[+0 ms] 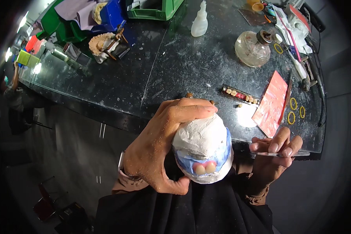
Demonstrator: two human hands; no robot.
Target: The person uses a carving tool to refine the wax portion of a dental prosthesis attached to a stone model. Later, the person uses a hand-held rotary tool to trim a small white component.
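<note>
My left hand point(150, 142) is wrapped round a white plaster dental cast point(201, 132), holding it up in front of the bench edge. Between the cast's upper and lower plaster parts runs a band of blue wax point(223, 154). Two artificial front teeth point(205, 167) with pink at their necks are set in it, facing me. Brass-coloured knobs point(189, 95) show behind my left fingers. To the right and apart from the cast, my right hand point(275, 156) grips a slim metal hand instrument point(300, 154) lying crosswise in the fingers; its left tip is hard to make out.
On the dark bench point(175, 70) lie a strip of artificial teeth point(240, 94), a loose tooth point(240, 105), a red wax sheet point(272, 103) and yellow rubber bands point(293, 103). Farther back stand a glass lamp point(251, 50), a white squeeze bottle point(199, 23) and another cast point(101, 45).
</note>
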